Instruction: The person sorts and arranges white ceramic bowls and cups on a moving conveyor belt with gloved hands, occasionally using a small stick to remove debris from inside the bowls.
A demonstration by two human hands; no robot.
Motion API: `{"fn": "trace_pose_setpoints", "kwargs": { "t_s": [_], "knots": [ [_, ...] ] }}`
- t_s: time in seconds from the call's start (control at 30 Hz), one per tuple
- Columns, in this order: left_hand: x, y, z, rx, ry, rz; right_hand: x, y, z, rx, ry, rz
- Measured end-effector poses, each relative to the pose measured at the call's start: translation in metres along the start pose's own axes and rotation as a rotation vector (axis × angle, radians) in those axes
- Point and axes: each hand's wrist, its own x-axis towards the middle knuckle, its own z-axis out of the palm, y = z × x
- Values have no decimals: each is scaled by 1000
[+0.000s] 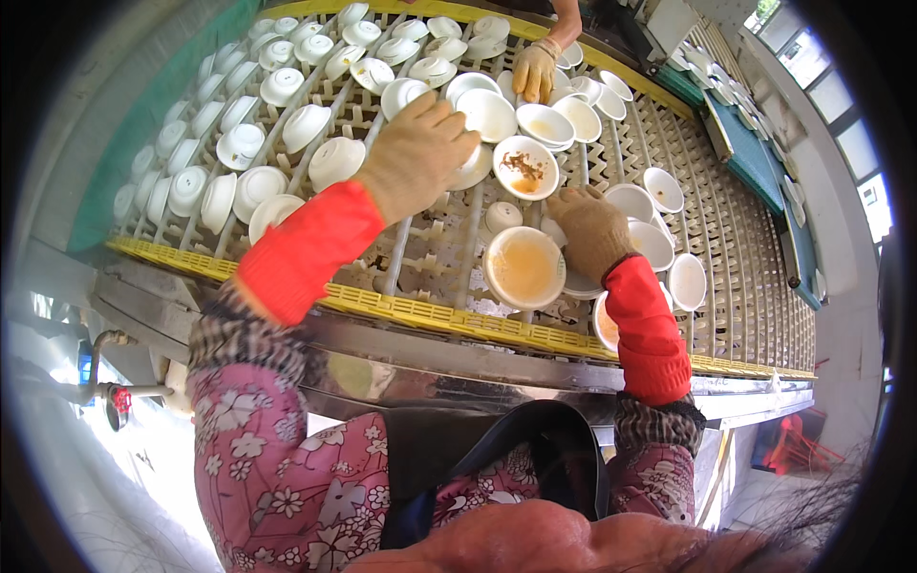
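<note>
My left hand, in a tan glove, reaches over the conveyor with its fingers on or just above an overturned white bowl; whether it grips it is hidden. Gloved too, my right hand is lowered among dishes, its fingertips near a white bowl with brown food scraps. In front of it is a bowl of yellowish liquid. A small cup lies between these two bowls. Upright white bowls cluster at the centre, and many overturned bowls stand in rows at left.
A co-worker's gloved hand touches bowls at the far side. The plastic conveyor belt has yellow edging along the near side. A second belt with white dishes runs at the right. A pipe with a red valve handle is at lower left.
</note>
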Motion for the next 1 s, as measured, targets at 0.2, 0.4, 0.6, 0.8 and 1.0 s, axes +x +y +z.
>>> {"fn": "trace_pose_setpoints", "kwargs": {
  "t_s": [0.2,0.4,0.6,0.8,1.0],
  "knots": [
    [66,-22,84,78,-524,-248,3,2,8,-65,198,-150],
    [67,-41,60,-317,-244,-690,-21,14,17,585,479,173],
    [-21,-118,-5,-522,107,-1163,-18,11,-3,905,722,220],
    [-66,-113,-6,97,-310,-1024,44,-35,-69,260,728,-247],
    [-23,-73,1,196,-50,-373,53,-15,-9,137,162,-33]
  ]
}}
